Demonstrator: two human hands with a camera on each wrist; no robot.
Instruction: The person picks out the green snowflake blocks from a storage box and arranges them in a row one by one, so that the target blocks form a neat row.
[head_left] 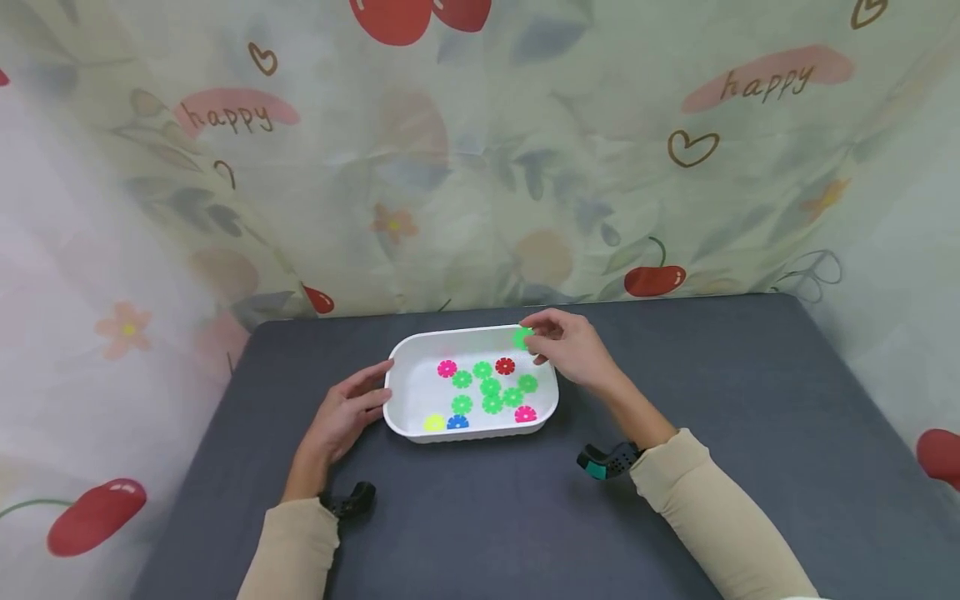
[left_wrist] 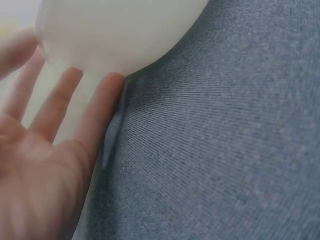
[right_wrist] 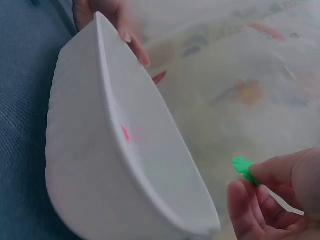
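Note:
My right hand (head_left: 572, 348) pinches a green notched plastic disc (head_left: 521, 337) between thumb and fingers, over the far right corner of a white tray (head_left: 408, 385). The right wrist view shows this disc (right_wrist: 242, 166) raised above the tray's rim. On the tray's floor lie several similar discs: mostly green (head_left: 491, 387), with pink (head_left: 447, 368), red (head_left: 505, 366), yellow (head_left: 434, 422) and blue (head_left: 457, 422) ones. At the tray's left end, my left hand (head_left: 341, 415) rests its extended fingers against the outer wall; the left wrist view shows those fingers (left_wrist: 100, 105) nearly straight.
The tray stands on a dark grey cloth-covered table (head_left: 480, 517), near its far edge. Behind the table hangs a patterned curtain (head_left: 480, 183). A dark band with a device (head_left: 607, 461) is on the right wrist, and another (head_left: 352, 500) on the left.

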